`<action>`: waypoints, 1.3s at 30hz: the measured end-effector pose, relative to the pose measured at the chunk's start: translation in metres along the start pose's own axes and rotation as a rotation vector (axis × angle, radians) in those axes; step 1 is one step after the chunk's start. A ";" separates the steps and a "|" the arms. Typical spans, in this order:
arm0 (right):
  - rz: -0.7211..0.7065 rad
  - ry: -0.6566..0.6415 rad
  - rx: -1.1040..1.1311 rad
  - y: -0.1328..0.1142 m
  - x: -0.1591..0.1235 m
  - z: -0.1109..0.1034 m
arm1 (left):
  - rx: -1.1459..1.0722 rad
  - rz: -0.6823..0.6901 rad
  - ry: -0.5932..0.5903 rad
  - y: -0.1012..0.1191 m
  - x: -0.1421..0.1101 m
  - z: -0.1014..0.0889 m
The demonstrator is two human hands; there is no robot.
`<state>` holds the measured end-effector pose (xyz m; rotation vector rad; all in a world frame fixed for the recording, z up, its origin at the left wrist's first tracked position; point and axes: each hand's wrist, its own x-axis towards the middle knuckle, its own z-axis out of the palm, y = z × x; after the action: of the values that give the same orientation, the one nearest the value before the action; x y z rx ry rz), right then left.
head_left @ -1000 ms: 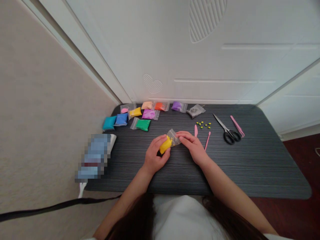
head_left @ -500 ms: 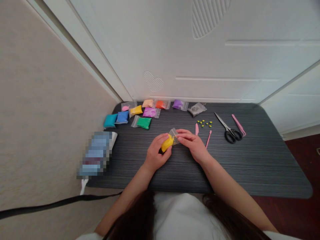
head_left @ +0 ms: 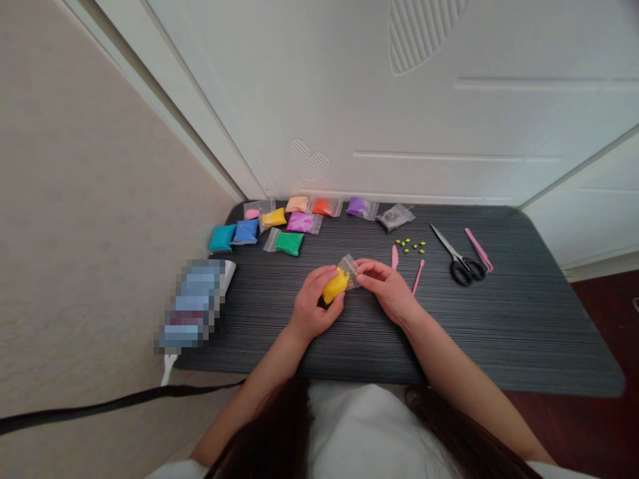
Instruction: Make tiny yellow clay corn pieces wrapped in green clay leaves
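Observation:
A small clear zip bag of yellow modelling clay (head_left: 335,286) is held above the dark table, its clear zip end pointing up and right. My left hand (head_left: 312,303) grips the clay-filled part between thumb and fingers. At the zip end, my right hand (head_left: 389,289) pinches the edge of the bag with thumb and fingertips. Just beyond my right hand lie a pink plastic knife (head_left: 395,257) and a thin pink modelling tool (head_left: 418,278), each partly hidden by the hand. Several tiny yellow-and-green pieces (head_left: 410,246) are scattered behind them.
Several bags of coloured clay, among them a green bag (head_left: 289,243) and a purple bag (head_left: 360,208), line the back left. A grey bag (head_left: 395,217) lies at the back. Scissors (head_left: 459,259) and pink tweezers (head_left: 479,250) are at the right. A blurred-out object (head_left: 194,306) occupies the left edge.
My right fingers have drawn closer together and shifted slightly at the bag's zip end. My left hand keeps its hold on the yellow clay bag. The view has shifted a little.

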<state>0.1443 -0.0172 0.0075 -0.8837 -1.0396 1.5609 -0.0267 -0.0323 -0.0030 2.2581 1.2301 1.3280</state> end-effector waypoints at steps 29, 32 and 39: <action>-0.075 0.054 -0.170 0.000 0.000 -0.001 | -0.002 -0.021 -0.019 0.001 0.000 0.001; -0.098 0.007 -0.218 0.000 0.000 -0.001 | -0.006 -0.027 -0.026 0.000 -0.001 0.001; -0.088 -0.081 -0.362 -0.004 -0.004 -0.002 | -0.004 -0.044 -0.014 -0.001 -0.002 0.001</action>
<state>0.1479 -0.0199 0.0109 -1.0089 -1.4297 1.3652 -0.0268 -0.0330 -0.0060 2.2205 1.2632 1.2960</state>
